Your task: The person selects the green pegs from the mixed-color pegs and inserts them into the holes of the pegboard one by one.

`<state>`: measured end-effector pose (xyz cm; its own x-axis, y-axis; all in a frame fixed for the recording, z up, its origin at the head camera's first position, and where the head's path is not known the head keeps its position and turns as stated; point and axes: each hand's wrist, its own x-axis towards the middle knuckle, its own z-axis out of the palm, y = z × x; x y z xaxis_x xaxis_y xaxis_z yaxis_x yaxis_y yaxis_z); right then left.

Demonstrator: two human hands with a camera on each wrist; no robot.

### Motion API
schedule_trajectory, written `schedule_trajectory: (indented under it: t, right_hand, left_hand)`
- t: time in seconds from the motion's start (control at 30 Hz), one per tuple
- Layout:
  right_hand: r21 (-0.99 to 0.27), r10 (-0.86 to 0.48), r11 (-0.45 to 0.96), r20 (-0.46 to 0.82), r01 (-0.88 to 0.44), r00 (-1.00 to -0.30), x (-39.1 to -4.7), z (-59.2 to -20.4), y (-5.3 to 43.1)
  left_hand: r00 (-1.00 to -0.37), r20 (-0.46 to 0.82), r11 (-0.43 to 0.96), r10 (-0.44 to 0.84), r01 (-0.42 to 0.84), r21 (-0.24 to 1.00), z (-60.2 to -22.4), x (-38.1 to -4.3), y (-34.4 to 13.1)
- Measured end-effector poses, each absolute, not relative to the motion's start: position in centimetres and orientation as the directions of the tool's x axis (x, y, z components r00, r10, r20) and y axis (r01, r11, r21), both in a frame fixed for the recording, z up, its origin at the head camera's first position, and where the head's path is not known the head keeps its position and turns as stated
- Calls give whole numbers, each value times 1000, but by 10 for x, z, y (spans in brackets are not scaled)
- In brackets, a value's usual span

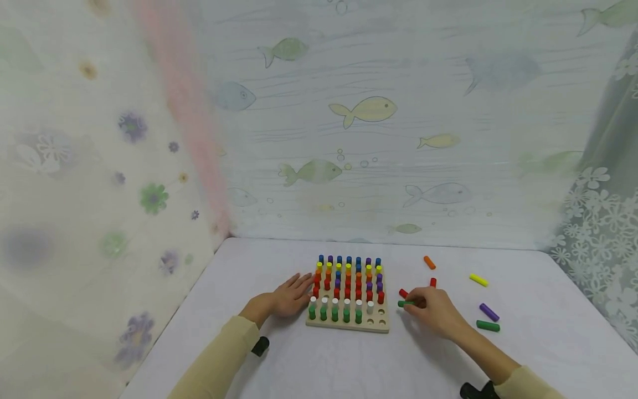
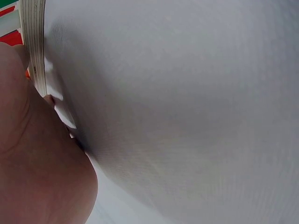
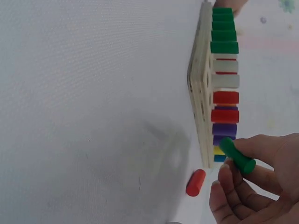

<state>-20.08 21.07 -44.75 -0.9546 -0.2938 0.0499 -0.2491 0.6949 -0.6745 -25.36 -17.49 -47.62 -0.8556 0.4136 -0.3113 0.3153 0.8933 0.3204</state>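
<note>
A wooden pegboard (image 1: pixel 344 327) lies on the white cloth, with rows of blue, yellow, orange, purple, red, white and green pegs upright in it. Bare holes show at its front right corner. My left hand (image 1: pixel 289 298) rests at the board's left side, fingers extended against it; the left wrist view shows that hand beside the board's layered edge (image 2: pixel 35 42). Off the board's right side, my right hand (image 1: pixel 435 311) pinches a green peg (image 3: pixel 238 156) between thumb and fingers, held tilted above the cloth. Near that hand lies a red peg (image 3: pixel 195 182).
Loose pegs lie to the right: orange (image 1: pixel 430 262), another red one (image 1: pixel 433 282), yellow (image 1: pixel 479 280), purple (image 1: pixel 489 312) and a second green one (image 1: pixel 488 326). Curtains printed with fish and flowers hang behind and beside the table (image 1: pixel 279 360).
</note>
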Motion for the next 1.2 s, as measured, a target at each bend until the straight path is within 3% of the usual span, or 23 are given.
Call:
schedule_trajectory:
  t: [0.57, 1.2]
  right_hand:
    - [-760, -335, 579, 109, -296, -936, -192, -442, 202]
    - [-770, -419, 536, 113, -346, -901, -191, -451, 181]
  left_hand:
    - [-840, -318, 884, 440, 341, 320, -465, -248, -172]
    - [-848, -324, 897, 420, 335, 287, -460, -245, -170]
